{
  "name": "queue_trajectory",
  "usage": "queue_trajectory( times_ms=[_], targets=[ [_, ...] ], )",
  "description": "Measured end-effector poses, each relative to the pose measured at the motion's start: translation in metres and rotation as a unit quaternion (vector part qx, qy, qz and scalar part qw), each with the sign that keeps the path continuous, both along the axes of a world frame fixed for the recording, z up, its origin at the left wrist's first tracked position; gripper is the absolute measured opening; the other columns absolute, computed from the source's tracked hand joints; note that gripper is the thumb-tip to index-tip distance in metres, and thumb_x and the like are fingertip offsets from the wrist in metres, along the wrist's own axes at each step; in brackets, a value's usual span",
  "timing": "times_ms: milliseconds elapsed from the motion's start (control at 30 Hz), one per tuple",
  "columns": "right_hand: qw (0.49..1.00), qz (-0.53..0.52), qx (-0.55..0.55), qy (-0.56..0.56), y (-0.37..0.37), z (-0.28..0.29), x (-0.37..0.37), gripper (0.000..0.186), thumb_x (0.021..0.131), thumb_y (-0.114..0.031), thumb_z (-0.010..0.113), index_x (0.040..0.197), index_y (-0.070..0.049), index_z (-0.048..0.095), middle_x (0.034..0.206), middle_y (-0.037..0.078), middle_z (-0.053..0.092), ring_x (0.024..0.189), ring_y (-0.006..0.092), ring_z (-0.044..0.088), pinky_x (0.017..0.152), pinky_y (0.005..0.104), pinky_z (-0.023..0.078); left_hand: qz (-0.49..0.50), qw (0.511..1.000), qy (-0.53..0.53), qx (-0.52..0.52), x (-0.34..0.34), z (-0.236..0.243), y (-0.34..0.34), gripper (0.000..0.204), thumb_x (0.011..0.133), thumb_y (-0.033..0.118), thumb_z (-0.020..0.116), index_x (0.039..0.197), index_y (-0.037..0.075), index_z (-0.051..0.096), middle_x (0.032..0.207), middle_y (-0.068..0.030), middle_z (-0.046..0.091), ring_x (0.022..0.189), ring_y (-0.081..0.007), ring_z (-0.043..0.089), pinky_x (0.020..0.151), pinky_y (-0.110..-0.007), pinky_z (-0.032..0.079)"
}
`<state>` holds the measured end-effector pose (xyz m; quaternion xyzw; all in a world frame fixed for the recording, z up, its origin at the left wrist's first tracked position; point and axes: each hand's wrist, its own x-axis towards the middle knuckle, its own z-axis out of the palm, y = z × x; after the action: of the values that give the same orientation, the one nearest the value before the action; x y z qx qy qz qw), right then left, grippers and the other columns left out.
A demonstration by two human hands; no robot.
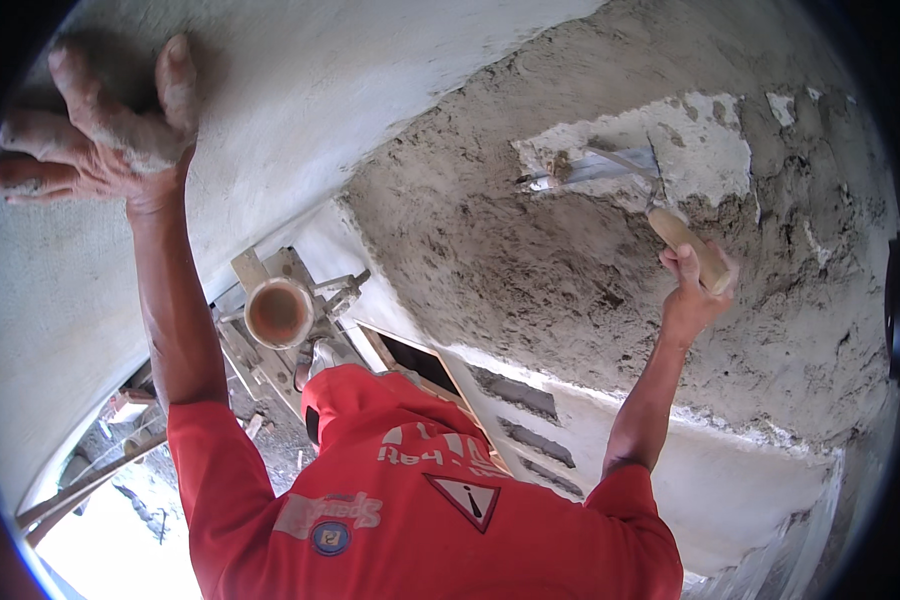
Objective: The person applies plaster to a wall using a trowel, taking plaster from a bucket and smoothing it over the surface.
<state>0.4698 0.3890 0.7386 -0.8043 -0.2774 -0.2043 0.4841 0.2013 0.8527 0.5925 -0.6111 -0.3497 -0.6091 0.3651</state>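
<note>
My left hand (115, 140) presses against the smooth pale wall (300, 90) at the upper left, fingers spread and palm bare of any tool. Dried grey material coats its fingers. On the right, my right hand (695, 300) grips the wooden handle of a trowel (677, 236). The trowel's metal end reaches up to a rough grey mortar surface (570, 270), beside a pale smoother patch (715, 150). A shiny bluish strip shows in that patch, next to the metal; where the blade ends I cannot make out.
Below the left-hand wall, a round bucket (251, 322) with a brownish inside stands on wooden planks (248, 362). A wood-framed opening (425, 365) lies beyond my red sleeves. Slanting poles (95, 485) and rubble appear at the lower left.
</note>
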Motion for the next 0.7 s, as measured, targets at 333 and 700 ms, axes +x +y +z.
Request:
queue_trajectory(
  times_ms=[333,700],
  targets=[
    [0.995,-0.088,0.056,0.007,-0.046,-0.049,-0.008,0.049,0.08,-0.007,0.079,0.112,0.003,0.042,0.099,0.023,0.061,0.076,0.028,0.07,0.066,0.0309,0.064,-0.078,0.993,-0.04,-0.083,0.019,-0.003,-0.013,0.087,0.089,0.064,0.052,0.151,0.007,0.032,0.16,-0.0269,-0.001,0.148,-0.0386,-0.016,0.113,-0.058,-0.014],
    [0.803,-0.017,0.443,0.399,-0.106,-0.103,-0.078,0.028,0.101,-0.029,0.049,0.112,-0.003,0.05,0.092,0.011,0.062,0.066,0.0152,0.062,0.053,0.018,0.054,-0.046,0.996,-0.04,-0.065,0.015,-0.003,-0.01,0.084,0.09,0.065,0.047,0.149,0.006,0.034,0.159,-0.0269,0.007,0.148,-0.0407,-0.009,0.114,-0.06,-0.011]
  ],
)
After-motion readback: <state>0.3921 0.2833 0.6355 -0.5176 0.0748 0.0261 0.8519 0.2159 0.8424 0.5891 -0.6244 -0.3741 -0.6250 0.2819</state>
